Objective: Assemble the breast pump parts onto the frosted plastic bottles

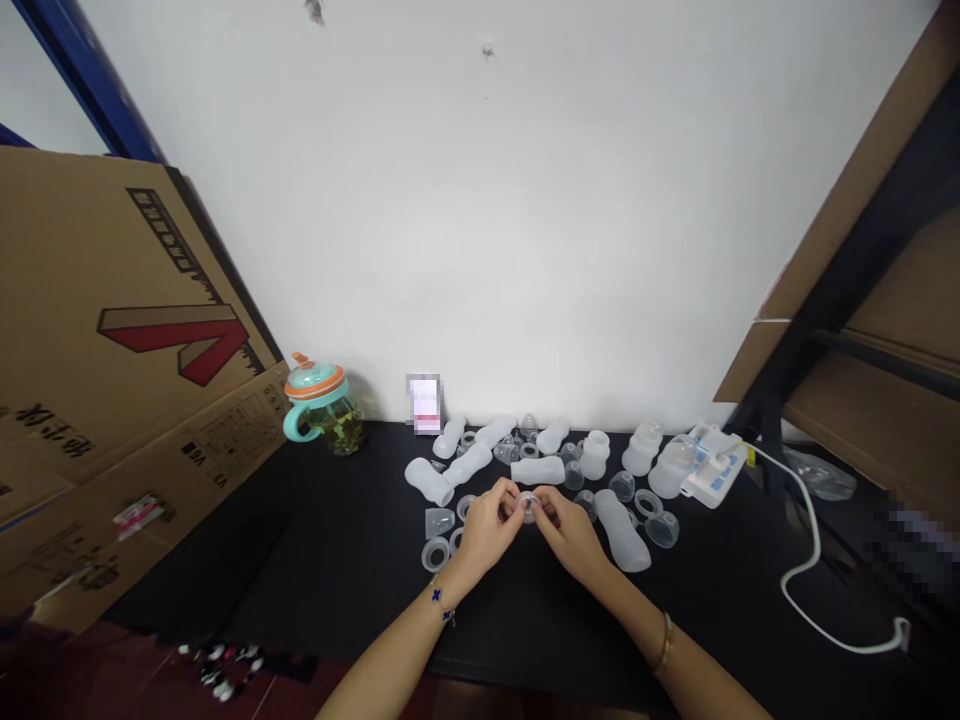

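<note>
Between both hands, a small translucent ring-shaped piece (529,506) is held above the black table. My left hand (491,520) pinches its left side, and my right hand (568,527) grips the right side with fingers bent. Around them lie several frosted white bottles, one of them (622,532) just right of my right hand and another (538,471) behind the ring. Loose rings, such as one (435,554) at the left, and clear dome caps, such as one (662,529) at the right, are scattered nearby.
A teal-lidded jug (324,408) with leaves inside stands at the back left, beside a big cardboard box (97,400). A blurred upright screen (426,404) leans near the wall. On the right, a white power strip (714,466) has a cable (814,530) curving along the table.
</note>
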A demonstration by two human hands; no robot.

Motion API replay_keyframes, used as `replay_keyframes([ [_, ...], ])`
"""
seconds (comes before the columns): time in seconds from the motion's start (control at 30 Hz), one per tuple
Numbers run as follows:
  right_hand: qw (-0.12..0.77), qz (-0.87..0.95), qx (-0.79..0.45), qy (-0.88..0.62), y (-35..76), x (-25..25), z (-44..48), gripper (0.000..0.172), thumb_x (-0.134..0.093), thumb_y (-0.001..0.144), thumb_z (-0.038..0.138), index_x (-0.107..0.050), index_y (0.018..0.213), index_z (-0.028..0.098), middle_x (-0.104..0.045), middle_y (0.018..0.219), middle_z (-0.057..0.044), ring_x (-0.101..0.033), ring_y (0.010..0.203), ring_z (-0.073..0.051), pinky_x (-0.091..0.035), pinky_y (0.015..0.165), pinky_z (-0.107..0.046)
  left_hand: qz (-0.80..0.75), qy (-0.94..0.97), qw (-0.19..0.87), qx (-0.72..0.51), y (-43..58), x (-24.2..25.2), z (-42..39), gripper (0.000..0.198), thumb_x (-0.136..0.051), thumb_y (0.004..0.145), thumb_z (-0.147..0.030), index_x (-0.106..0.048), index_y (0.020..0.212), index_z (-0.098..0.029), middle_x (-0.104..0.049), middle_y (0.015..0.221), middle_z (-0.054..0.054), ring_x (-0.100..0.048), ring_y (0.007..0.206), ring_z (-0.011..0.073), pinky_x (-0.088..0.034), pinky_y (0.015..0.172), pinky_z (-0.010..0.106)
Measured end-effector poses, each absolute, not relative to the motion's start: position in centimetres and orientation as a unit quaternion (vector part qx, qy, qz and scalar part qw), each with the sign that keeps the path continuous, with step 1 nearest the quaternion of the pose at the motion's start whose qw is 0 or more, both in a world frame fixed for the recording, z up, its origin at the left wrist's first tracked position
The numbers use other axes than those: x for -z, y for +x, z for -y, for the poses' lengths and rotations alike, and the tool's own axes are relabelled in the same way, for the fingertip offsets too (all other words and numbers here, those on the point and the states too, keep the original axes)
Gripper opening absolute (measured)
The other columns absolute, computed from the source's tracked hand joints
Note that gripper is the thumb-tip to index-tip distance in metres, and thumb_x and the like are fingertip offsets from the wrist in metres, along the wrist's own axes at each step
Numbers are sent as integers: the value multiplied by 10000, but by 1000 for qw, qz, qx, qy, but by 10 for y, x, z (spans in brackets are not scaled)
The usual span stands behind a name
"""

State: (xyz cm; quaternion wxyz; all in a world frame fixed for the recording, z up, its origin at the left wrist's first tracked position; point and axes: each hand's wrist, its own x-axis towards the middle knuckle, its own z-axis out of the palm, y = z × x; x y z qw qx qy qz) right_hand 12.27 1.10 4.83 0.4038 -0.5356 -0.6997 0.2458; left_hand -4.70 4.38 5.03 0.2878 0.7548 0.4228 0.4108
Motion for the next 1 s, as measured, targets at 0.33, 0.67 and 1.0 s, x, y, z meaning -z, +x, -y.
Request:
replay_keyframes([
  [0.33,417,693,-255,-530,123,-47,-13,226,-477,984,386,-614,994,206,-701,838,-34,-642,715,-187,-436,590,-264,-414,755,297,-413,-47,-51,-43,115,-556,927,-319,-567,883,-214,-587,635,-43,-563,569,123,-395,553,201],
  [0.67,433,684,-277,-518,124,-43,-15,206,-506,960,377,-614,989,204,-711,843,-35,-655,709,-183,-451,587,-262,-414,752,303,-414,-46,-51,-43,124,-546,932,-321,-566,877,-212,-588,637,-41,-556,562,120,-388,550,200],
  [1.0,440,679,-286,-513,124,-44,-16,203,-513,951,366,-622,989,199,-732,869,-44,-678,738,-189,-472,604,-266,-417,749,306,-414,-47,-52,-42,142,-546,923,-336,-566,857,-212,-574,637,-42,-540,561,120,-382,548,203],
])
